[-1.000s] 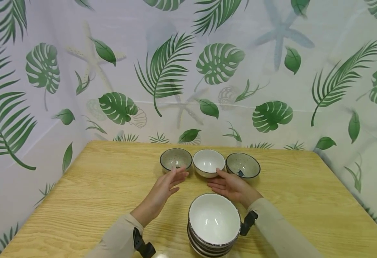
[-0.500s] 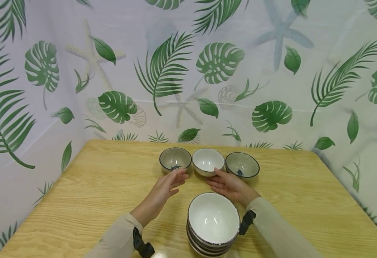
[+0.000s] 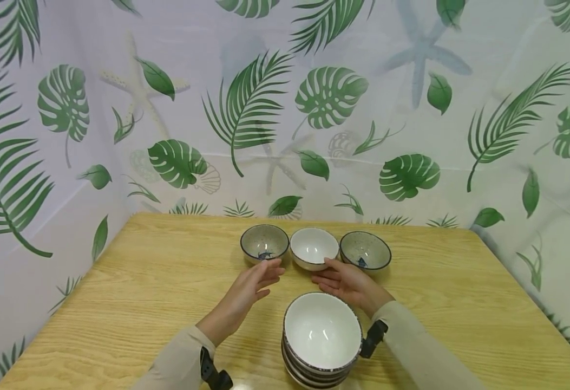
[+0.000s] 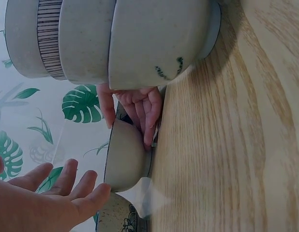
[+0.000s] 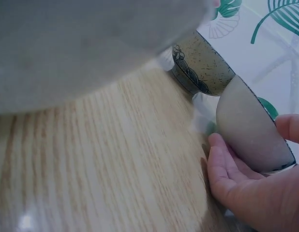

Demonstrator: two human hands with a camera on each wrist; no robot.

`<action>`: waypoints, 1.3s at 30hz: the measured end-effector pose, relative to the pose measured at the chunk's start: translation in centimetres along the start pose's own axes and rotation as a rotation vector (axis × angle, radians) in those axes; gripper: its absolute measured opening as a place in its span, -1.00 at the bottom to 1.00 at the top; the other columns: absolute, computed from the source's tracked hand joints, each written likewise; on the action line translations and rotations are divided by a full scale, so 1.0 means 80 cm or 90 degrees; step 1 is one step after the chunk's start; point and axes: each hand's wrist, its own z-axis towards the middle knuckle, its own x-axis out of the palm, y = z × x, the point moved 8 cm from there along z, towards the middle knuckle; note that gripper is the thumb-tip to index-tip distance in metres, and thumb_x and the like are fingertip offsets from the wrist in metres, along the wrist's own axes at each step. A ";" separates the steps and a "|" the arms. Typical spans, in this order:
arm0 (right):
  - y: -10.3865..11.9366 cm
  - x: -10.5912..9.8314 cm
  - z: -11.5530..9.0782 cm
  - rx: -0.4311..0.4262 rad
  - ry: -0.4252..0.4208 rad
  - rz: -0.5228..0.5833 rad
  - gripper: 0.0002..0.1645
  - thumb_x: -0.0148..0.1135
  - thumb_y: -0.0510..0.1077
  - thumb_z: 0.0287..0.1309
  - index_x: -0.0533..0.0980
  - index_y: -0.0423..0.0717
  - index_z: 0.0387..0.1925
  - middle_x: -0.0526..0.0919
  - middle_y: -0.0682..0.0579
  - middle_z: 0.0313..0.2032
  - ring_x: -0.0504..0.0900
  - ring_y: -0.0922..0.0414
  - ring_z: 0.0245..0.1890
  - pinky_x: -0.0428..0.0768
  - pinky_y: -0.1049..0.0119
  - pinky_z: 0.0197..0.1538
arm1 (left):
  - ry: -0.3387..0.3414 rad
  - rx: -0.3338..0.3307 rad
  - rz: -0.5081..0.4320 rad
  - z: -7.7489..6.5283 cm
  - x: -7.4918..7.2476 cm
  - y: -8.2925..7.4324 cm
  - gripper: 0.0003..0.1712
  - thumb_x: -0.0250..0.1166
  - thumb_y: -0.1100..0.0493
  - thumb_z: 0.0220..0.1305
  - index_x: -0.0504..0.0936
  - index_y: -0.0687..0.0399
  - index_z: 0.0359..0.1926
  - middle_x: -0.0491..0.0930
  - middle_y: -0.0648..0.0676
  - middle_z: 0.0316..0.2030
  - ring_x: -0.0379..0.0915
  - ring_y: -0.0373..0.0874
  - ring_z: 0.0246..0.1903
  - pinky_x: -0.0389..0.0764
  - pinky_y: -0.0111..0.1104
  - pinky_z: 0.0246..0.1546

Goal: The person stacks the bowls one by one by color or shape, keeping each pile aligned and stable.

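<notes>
Two hands are seen. By the right hand [image 3: 352, 281], the white bowl [image 3: 314, 246] is pinched, the thumb at its rim and the fingers by its lower side; the left hand [image 3: 242, 291] is held with fingers extended, near the left grey bowl [image 3: 264, 242]. The white bowl is placed on the table [image 3: 168, 271], between this one and the right grey bowl [image 3: 367, 248]. If it were lifted at an angle, its neighbours might be knocked, and the bowl stack [image 3: 322, 331] bumped by the nearby black wrist strap [image 3: 374, 338]. No brand, label or writing can be read.
</notes>
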 end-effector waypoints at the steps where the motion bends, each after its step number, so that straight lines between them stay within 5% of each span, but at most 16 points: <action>1: 0.000 0.000 -0.001 0.000 0.002 -0.001 -0.42 -0.10 -0.05 0.39 0.10 -0.35 0.25 0.39 -0.36 0.11 0.48 -0.07 0.03 0.39 0.15 0.13 | 0.002 0.001 0.000 0.000 0.000 0.000 -0.35 -0.30 -0.13 0.50 0.22 0.25 0.33 0.35 0.22 0.19 0.15 0.14 0.22 0.12 0.03 0.21; 7: 0.000 -0.001 -0.004 -0.003 0.009 -0.005 -0.54 -0.12 -0.11 0.39 0.16 -0.35 0.16 0.52 -0.27 -0.08 0.52 -0.05 -0.03 0.40 0.15 0.12 | 0.009 0.007 0.001 -0.003 0.000 -0.001 -0.27 -0.27 -0.22 0.45 0.21 0.26 0.33 0.34 0.21 0.20 0.11 0.16 0.24 0.10 0.05 0.22; 15: 0.002 -0.001 -0.011 -0.019 0.042 -0.016 -0.47 -0.18 -0.16 0.42 0.05 -0.44 0.24 0.44 -0.35 -0.01 0.47 -0.10 0.03 0.35 0.13 0.16 | 0.002 0.001 -0.001 -0.002 0.000 -0.001 -0.33 -0.25 -0.16 0.48 0.22 0.26 0.33 0.35 0.22 0.19 0.12 0.16 0.23 0.11 0.05 0.22; 24: -0.001 -0.010 -0.020 -0.033 0.024 0.003 -0.38 -0.18 -0.18 0.38 -0.05 -0.44 0.31 0.51 -0.26 -0.16 0.53 -0.08 -0.06 0.39 0.10 0.12 | 0.009 -0.003 0.013 -0.004 0.001 0.001 -0.33 -0.26 -0.15 0.48 0.21 0.25 0.34 0.34 0.21 0.20 0.12 0.16 0.23 0.13 0.03 0.21; 39: 0.013 -0.007 -0.044 -0.047 0.075 0.053 -0.58 -0.16 -0.16 0.38 0.10 -0.32 0.14 0.58 -0.14 -0.25 0.55 -0.03 -0.10 0.39 0.11 0.12 | 0.000 0.000 0.006 -0.002 0.000 0.001 -0.35 -0.25 -0.14 0.48 0.22 0.24 0.33 0.33 0.23 0.21 0.12 0.17 0.23 0.18 0.00 0.20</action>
